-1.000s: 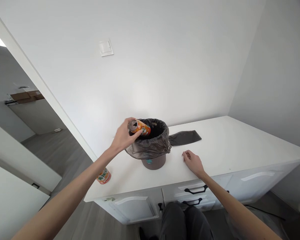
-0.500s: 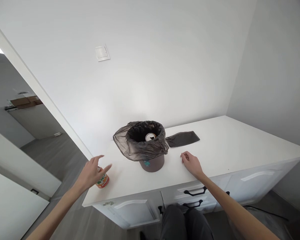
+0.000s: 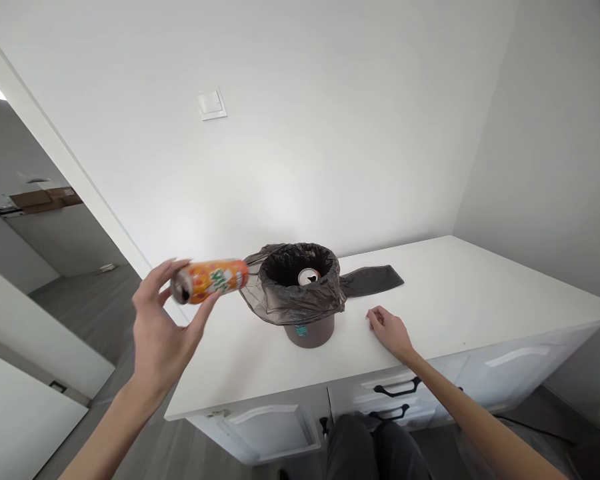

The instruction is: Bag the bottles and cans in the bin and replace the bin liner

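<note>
An orange can (image 3: 220,279) is held on its side in the air by my left hand (image 3: 163,327), its opened top toward the left. Its far end is close to the left side of a dark plastic bag (image 3: 300,303), which lines a brown bin (image 3: 313,333) standing on the white countertop (image 3: 250,360). Inside the bin, the top of another can (image 3: 309,276) shows. My right hand (image 3: 390,333) rests on the countertop right of the bin, fingers curled in, with nothing visible in them.
A flat, folded dark bag (image 3: 373,281) lies behind my right hand, beside the bin. White cabinet doors and drawers with black handles (image 3: 397,387) are below the counter's front edge. A light switch (image 3: 211,105) is on the wall behind.
My left hand has taken hold of the orange can, lifted it off the countertop and tipped it sideways. My right hand stays in about the same place on the counter.
</note>
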{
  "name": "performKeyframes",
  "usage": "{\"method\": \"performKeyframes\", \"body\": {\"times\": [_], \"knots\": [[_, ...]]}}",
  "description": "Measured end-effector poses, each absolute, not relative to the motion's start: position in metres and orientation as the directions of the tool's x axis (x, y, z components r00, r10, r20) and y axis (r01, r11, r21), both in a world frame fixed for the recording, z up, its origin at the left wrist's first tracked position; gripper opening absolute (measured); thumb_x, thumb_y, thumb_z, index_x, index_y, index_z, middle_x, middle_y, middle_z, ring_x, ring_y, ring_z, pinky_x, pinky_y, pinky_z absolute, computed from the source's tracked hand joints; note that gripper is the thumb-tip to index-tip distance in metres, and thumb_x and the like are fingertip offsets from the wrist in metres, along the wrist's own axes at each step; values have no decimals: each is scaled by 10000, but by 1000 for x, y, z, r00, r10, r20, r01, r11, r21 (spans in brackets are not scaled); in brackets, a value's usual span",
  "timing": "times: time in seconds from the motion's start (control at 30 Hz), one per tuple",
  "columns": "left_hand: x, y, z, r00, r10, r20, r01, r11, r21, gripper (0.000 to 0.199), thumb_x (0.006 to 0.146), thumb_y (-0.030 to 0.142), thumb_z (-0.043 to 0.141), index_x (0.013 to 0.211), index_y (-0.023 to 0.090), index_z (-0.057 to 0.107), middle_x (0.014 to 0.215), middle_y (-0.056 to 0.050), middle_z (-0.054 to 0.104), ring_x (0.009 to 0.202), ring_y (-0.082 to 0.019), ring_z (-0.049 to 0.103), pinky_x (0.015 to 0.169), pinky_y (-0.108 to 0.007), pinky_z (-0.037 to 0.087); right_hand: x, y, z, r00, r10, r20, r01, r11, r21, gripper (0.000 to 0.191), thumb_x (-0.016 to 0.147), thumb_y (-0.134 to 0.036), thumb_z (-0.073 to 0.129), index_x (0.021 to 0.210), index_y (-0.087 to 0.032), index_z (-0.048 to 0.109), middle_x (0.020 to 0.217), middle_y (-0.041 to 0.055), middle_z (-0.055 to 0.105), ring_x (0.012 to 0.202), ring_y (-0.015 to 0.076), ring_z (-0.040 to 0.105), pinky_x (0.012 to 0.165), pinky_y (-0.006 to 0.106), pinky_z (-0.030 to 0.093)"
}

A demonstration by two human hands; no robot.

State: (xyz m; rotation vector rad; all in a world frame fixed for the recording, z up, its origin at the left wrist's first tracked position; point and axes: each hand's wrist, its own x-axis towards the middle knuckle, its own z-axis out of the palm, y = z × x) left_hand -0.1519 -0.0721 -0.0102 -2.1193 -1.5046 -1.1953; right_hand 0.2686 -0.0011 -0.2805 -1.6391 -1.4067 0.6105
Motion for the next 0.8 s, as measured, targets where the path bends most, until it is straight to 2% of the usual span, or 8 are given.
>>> {"method": "performKeyframes", "body": {"times": [0.07,0.17,0.3,0.37,0.47,0.63,0.7,0.8], "knots": [[-110,-63,10,189,591,784,826,-528,198,836,882,483,735,1573,430,268,1520,-85,470,1418,-359,485,1048,-559,556,270,1,-284,238,957,163,530,12,-848,293,970,-477,444,834,-265,594,711,-7,715,701,224,671,718,326,440],[-57,-33,19,336,635,696,779,-603,174,684,917,422,699,1521,364,383,1463,-91,540,1357,-340,547,1020,-501,566,273,3,-287,242,956,169,522,18,-852,302,973,-488,446,843,-264,600,709,0,718,696,228,673,720,331,442],[-26,18,4,453,720,526,763,-618,189,694,932,365,667,1550,302,358,1410,-106,605,1251,-320,626,1003,-484,549,273,3,-283,249,952,180,515,27,-857,308,977,-492,443,839,-263,597,700,2,711,697,228,669,723,329,438],[-28,36,-5,468,725,506,738,-636,228,761,916,405,697,1572,294,328,1388,-103,626,1262,-312,629,1044,-486,526,271,2,-278,243,954,174,507,28,-862,311,977,-493,441,840,-262,598,692,-1,703,689,225,662,716,327,435],[-47,45,-15,395,692,605,712,-646,275,712,931,490,684,1545,297,378,1408,-95,621,1320,-296,601,1119,-480,483,268,-1,-269,239,957,162,499,22,-866,317,973,-493,439,838,-262,608,685,-2,697,680,225,651,703,324,429],[-109,14,-55,5,602,798,777,-505,376,494,1032,519,509,1430,227,495,1436,-147,579,1382,-294,539,1184,-484,425,266,-1,-265,244,960,139,504,-4,-864,294,970,-470,448,824,-266,599,691,-7,708,677,217,647,694,315,421],[-135,-5,-90,-103,622,777,792,-421,442,496,1047,532,450,1425,215,493,1405,-162,593,1369,-299,556,1162,-489,450,266,0,-267,245,961,129,513,-15,-858,284,974,-459,451,828,-265,600,707,-11,717,694,214,654,705,314,420],[-167,-29,-156,-60,779,624,841,-298,452,548,1018,598,437,1403,216,511,1412,-182,612,1386,-349,555,1117,-539,491,267,2,-271,245,961,125,531,-25,-847,277,978,-454,455,838,-265,602,721,-17,721,714,212,662,719,314,419]]}}
